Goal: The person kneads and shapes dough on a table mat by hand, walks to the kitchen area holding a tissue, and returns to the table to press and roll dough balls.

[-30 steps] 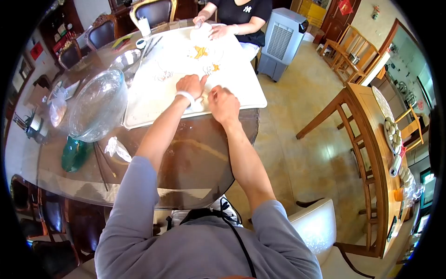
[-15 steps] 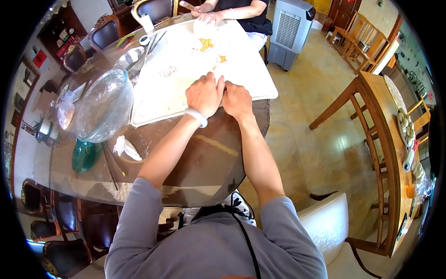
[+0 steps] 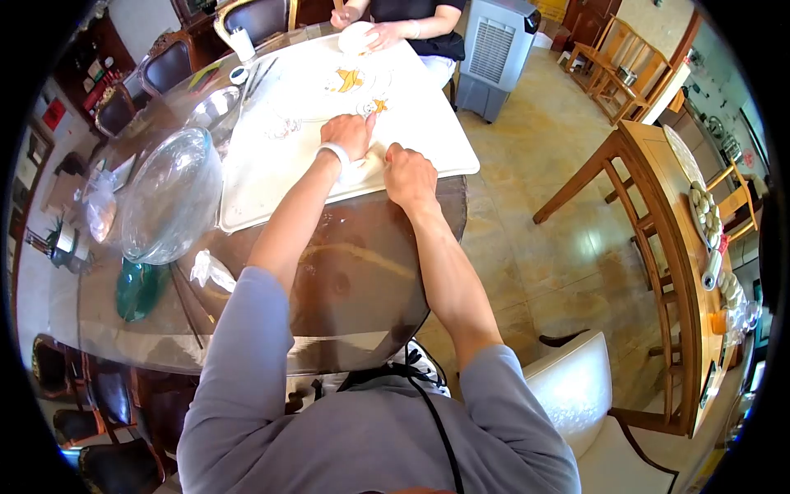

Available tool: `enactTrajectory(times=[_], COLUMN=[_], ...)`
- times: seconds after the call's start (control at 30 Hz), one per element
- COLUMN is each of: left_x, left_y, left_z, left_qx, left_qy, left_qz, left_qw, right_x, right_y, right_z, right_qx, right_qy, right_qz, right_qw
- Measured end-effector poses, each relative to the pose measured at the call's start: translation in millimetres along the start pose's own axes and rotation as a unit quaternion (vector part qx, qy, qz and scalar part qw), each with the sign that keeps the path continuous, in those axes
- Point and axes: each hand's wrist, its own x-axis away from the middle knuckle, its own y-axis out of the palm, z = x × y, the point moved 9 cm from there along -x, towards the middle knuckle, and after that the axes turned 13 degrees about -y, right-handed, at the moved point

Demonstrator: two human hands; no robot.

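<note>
On the near part of a large white mat (image 3: pixel 271 177) with orange cartoon prints, my left hand (image 3: pixel 347 136) and my right hand (image 3: pixel 410 174) lie a short way apart. Between them shows a small piece of pale dough (image 3: pixel 374 156), mostly covered. The fingers of both hands curl down over it, so their tips are hidden. A pale bracelet (image 3: pixel 335 153) circles my left wrist.
A large glass bowl (image 3: pixel 171 198), a green item (image 3: pixel 140 288), chopsticks (image 3: pixel 188 309) and a crumpled white bag (image 3: pixel 211 270) lie left. Across the mat, a person handles a round white piece (image 3: pixel 356 38). A side table (image 3: pixel 658 177) holds a plate of dough pieces (image 3: pixel 704 212).
My hands came together, then moved apart again, uncovering some dough between them. The person opposite has shifted their hands around the white piece. The camera view has swayed.
</note>
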Motion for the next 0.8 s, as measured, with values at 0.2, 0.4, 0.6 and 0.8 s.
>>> enactTrajectory(times=[0.2, 0.4, 0.6, 0.8], left_x=[5, 59, 83, 35], left_y=[-3, -45, -37, -8], left_z=[-26, 2, 28, 16], left_qx=[0.141, 0.104, -0.016, -0.026], left_qy=[0.011, -0.003, 0.109, 0.036], left_qz=[0.021, 0.069, 0.215, 0.055], left_qw=[0.990, 0.992, 0.970, 0.998], right_x=[1, 4, 3, 1], right_y=[-1, -9, -11, -14], right_z=[-1, -8, -4, -4], right_qx=[-0.011, -0.043, -0.025, -0.040], right_qy=[-0.025, -0.019, 0.019, 0.016], right_qz=[0.057, 0.092, 0.057, 0.065], right_qw=[0.998, 0.995, 0.998, 0.997])
